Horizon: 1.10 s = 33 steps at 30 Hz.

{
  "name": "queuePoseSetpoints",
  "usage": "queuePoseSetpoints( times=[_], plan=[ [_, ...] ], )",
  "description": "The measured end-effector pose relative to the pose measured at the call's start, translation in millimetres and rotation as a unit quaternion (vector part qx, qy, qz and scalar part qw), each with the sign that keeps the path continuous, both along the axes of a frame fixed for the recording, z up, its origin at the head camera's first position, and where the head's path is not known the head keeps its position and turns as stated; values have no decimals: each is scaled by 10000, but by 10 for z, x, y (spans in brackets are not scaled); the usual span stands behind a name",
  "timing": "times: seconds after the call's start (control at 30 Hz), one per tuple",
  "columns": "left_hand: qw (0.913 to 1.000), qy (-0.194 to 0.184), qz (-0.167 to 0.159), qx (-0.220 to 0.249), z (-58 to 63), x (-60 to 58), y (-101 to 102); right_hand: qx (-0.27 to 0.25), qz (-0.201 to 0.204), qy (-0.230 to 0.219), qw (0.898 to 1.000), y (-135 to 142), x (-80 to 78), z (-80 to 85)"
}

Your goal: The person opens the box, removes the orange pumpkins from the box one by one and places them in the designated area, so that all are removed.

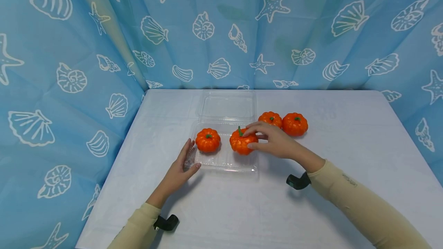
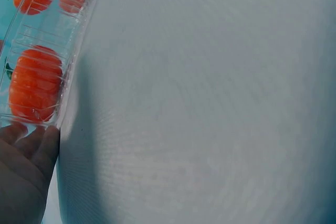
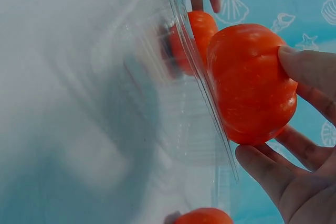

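Note:
My right hand (image 1: pixel 277 141) grips a small orange pumpkin (image 1: pixel 241 145) with a green stem, thumb and fingers on its sides. That pumpkin is over the right half of a clear plastic clamshell box (image 1: pixel 225 161). In the right wrist view the held pumpkin (image 3: pixel 252 85) shows at the box's rim, its lower part close to the edge. A second pumpkin (image 1: pixel 207 140) sits in the left half of the box. My left hand (image 1: pixel 177 174) is at the box's left end; in the left wrist view its extended fingers (image 2: pixel 46 148) touch the box wall.
The box's clear lid (image 1: pixel 227 105) lies folded back behind it. Two more pumpkins, a nearer-to-box one (image 1: pixel 267 117) and another (image 1: pixel 295 125), stand side by side right of the box. A white table (image 1: pixel 221 210) meets a blue shell-print curtain (image 1: pixel 221 49) behind.

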<state>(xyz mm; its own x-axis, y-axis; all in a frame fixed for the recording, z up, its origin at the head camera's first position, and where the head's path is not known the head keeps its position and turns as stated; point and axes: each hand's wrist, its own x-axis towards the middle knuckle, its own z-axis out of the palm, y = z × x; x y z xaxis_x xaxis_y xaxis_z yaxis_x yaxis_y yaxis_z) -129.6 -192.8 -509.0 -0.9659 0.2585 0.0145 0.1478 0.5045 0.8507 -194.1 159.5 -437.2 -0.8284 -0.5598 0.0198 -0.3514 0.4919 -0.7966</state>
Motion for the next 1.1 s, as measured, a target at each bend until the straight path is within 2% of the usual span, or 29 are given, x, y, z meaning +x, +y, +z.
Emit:
queuePoseSetpoints(
  times=[0.3,0.7,0.97,1.1],
  plan=[
    [10000,28,-15,16,2,-4,6,30,-378,339,9987,211,45,14],
    [10000,-44,28,-4,4,7,7,17,-822,286,9962,539,137,10],
    [10000,-68,18,43,-11,4,0,84,-1119,267,9933,734,166,-150],
    [10000,-77,29,38,-10,-2,-1,90,-1176,122,9929,778,172,-270]
  ],
)
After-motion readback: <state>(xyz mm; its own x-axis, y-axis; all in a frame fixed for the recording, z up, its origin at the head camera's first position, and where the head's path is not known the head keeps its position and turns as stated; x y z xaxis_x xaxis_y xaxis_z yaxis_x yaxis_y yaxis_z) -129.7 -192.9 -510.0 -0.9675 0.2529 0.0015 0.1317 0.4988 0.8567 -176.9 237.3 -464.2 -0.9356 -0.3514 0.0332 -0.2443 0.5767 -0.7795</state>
